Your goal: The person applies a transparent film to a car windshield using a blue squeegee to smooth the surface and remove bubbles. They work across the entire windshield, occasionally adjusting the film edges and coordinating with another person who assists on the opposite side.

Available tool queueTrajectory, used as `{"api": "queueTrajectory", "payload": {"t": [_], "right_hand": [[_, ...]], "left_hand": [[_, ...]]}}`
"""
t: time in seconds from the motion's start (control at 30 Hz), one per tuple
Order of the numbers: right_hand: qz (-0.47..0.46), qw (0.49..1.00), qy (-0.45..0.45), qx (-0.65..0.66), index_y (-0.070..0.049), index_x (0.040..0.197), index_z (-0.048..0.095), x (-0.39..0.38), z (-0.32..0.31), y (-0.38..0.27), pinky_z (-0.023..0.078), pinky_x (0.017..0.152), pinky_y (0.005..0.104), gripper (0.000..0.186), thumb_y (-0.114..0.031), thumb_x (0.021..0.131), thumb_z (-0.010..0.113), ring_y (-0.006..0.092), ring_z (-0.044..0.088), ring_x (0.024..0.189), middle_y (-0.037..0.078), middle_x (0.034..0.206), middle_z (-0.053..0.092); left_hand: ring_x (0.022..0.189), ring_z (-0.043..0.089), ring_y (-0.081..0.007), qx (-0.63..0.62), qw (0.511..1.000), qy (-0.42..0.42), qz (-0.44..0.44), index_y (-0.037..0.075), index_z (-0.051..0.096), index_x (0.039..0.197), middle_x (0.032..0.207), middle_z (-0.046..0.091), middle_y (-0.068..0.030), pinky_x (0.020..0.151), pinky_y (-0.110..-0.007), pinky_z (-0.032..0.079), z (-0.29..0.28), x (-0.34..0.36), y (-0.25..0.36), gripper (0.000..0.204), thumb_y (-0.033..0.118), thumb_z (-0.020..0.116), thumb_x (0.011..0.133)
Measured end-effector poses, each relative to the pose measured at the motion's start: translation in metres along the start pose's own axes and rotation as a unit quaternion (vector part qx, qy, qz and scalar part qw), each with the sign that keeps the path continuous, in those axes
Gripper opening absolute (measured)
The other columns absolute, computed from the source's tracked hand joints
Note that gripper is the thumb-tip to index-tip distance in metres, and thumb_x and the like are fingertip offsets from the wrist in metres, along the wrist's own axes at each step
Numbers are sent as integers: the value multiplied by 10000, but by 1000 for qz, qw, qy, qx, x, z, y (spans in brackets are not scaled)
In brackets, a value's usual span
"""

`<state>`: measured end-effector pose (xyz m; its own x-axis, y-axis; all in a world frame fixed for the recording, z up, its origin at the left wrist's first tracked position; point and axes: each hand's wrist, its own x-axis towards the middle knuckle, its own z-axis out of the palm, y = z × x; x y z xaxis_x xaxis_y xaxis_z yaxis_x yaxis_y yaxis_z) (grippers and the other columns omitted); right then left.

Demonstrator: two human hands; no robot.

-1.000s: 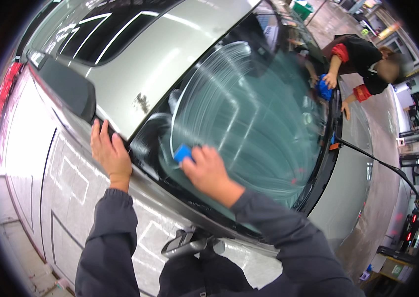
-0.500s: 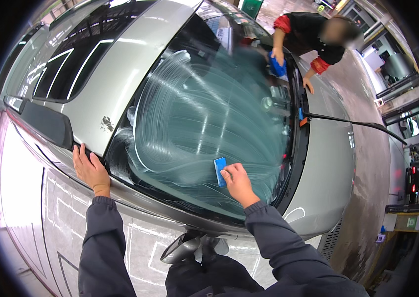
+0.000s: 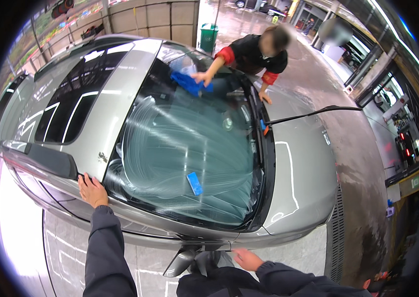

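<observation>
My left hand point(image 3: 92, 190) rests open, fingers spread, on the silver car's pillar point(image 3: 110, 138) beside the roof rail point(image 3: 41, 158). My right hand point(image 3: 248, 259) is low by the car's near side, near the side mirror point(image 3: 180, 261), its fingers loosely bent with nothing visible in them. A blue block point(image 3: 194, 183) lies alone on the windshield point(image 3: 170, 143), which is streaked with white haze.
A co-worker point(image 3: 254, 57) in dark top with red sleeves leans over the far side, one hand on a blue cloth point(image 3: 182, 81). A raised wiper arm point(image 3: 313, 113) juts over the hood point(image 3: 293, 183). A green bin point(image 3: 208, 37) stands beyond; a floor grate point(image 3: 337, 227) runs alongside.
My right hand has let go of the blue block and moved down off the glass. The view has widened. The co-worker's blue cloth has moved up the windshield toward the roof.
</observation>
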<state>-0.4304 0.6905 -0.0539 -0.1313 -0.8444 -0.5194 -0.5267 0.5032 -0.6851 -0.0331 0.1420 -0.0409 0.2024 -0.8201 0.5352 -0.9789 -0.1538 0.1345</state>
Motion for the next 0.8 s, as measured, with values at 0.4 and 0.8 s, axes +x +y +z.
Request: {"api": "queueTrajectory", "payload": {"t": [0.4,0.8], "right_hand": [[413,861,-157,-254,-111,963,808,-305,82,331,577,900,436,314,-346,886,616,325,733,1054,148,1081,771],[248,963,89,56,-143,1031,783,-155,94,238,559,884,387,306,-375,890,641,337,730,964,164,1011,765]], "left_hand": [[941,679,-360,-76,904,-420,13,195,757,1019,1013,725,-93,815,-515,525,-61,-233,-141,332,490,622,948],[720,763,-274,-290,687,-644,-168,-69,752,946,834,753,-169,594,-359,619,-152,-334,-109,238,163,771,899]]}}
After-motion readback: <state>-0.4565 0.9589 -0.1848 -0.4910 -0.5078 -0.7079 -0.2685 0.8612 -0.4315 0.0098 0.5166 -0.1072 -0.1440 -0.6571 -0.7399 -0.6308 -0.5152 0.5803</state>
